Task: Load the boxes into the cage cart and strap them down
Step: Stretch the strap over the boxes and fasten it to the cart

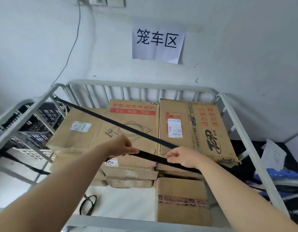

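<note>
Several brown cardboard boxes fill the grey metal cage cart (140, 85). The induction-cooker box (128, 121) lies on top in the middle, a red-lettered box (205, 128) to its right, a lower box (181, 196) at the front. A black strap (111, 119) runs from the cart's left rail diagonally over the boxes. My left hand (123, 146) pinches a wider stretch of the strap (151, 157). My right hand (183, 155) grips the strap just to the right, above the stacked boxes.
A paper sign (157, 42) hangs on the white wall behind the cart. Black crates (36, 124) stand to the left outside the cart. A loose black strap loop (88, 205) lies on the cart's white floor. Blue items and papers (275, 174) sit to the right.
</note>
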### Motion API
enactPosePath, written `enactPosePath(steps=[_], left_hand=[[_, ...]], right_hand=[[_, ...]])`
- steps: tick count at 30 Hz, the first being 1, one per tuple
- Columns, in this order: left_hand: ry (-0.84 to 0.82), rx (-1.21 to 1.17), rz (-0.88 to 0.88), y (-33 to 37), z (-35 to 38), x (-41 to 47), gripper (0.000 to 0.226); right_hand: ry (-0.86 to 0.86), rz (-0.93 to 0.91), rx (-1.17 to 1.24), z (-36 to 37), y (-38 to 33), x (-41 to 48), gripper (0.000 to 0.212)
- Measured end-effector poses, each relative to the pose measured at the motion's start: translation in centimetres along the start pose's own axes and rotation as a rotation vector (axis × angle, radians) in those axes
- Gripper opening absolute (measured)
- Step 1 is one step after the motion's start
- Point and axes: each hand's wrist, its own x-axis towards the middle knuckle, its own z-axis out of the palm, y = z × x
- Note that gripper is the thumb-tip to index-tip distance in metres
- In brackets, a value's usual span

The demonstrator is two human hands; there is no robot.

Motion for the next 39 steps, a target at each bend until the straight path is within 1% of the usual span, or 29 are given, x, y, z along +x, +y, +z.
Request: enactPosePath(steps=[2, 4, 7, 10, 12, 15, 17, 20, 22, 23, 26, 28, 30, 33, 35, 36, 39], left_hand=[[0.046, -0.028, -0.023, -3.1, -3.0, -1.0, 0.048], [0.077, -0.03, -0.048, -5.6, -5.5, -2.1, 0.05], [0.12, -0.011, -0.055, -8.8, -8.4, -3.3, 0.039], [0.119, 0.009, -0.043, -11.3, -10.2, -3.6, 0.03], [0.098, -0.017, -0.052, -12.6, -11.2, -3.2, 0.028], [0.124, -0.028, -0.05, -13.4, -12.2, -2.1, 0.029], [0.137, -0.022, -0.046, -13.4, -12.8, -1.2, 0.025], [0.067, -0.03, -0.045, -13.1, -13.3, 0.1, 0.009], [0.017, -0.118, -0.075, -13.2, -13.5, 0.7, 0.006], [0.017, -0.158, -0.088, -13.4, -13.5, 0.9, 0.004], [0.06, -0.22, -0.118, -14.9, -13.1, 1.5, 0.008], [0.046, -0.238, -0.152, -16.2, -12.2, 1.4, 0.01], [0.015, -0.273, -0.181, -17.4, -11.1, 1.0, 0.011], [0.028, -0.231, -0.184, -19.0, -9.6, 0.1, 0.014], [0.062, -0.22, -0.172, -20.1, -9.2, -0.8, 0.023], [0.091, -0.251, -0.176, -20.9, -9.2, -1.3, 0.028], [0.205, -0.425, -0.224, -24.5, -8.9, -3.7, 0.04]], right_hand=[[-0.019, -0.02, -0.007, 0.9, -3.5, 1.3, 0.035], [-0.042, -0.034, -0.006, 1.7, -6.6, 2.5, 0.032], [-0.03, -0.031, -0.014, 2.3, -9.8, 4.3, 0.02], [0.055, 0.0, 0.018, 1.6, -11.4, 6.0, 0.023], [0.059, 0.013, 0.047, 1.1, -12.2, 7.2, 0.022], [0.009, 0.028, 0.073, 0.4, -13.2, 8.7, 0.019], [-0.021, 0.019, 0.092, -0.1, -13.8, 9.9, 0.021], [-0.078, -0.001, 0.145, -0.5, -14.6, 12.0, 0.021], [-0.117, -0.009, 0.131, -0.3, -15.2, 13.5, 0.02], [-0.127, -0.016, 0.133, -0.1, -15.4, 14.3, 0.019], [-0.157, -0.039, 0.184, 0.9, -16.5, 16.6, 0.019], [-0.19, -0.057, 0.226, 2.2, -17.8, 17.8, 0.021], [-0.235, -0.082, 0.21, 3.9, -19.6, 18.6, 0.019], [-0.323, -0.109, 0.207, 7.3, -22.5, 19.9, 0.017], [-0.347, -0.125, 0.198, 9.4, -24.1, 20.6, 0.017], [-0.348, -0.127, 0.185, 10.4, -24.8, 20.9, 0.017], [-0.377, -0.111, 0.202, 13.3, -26.5, 21.8, 0.015]])
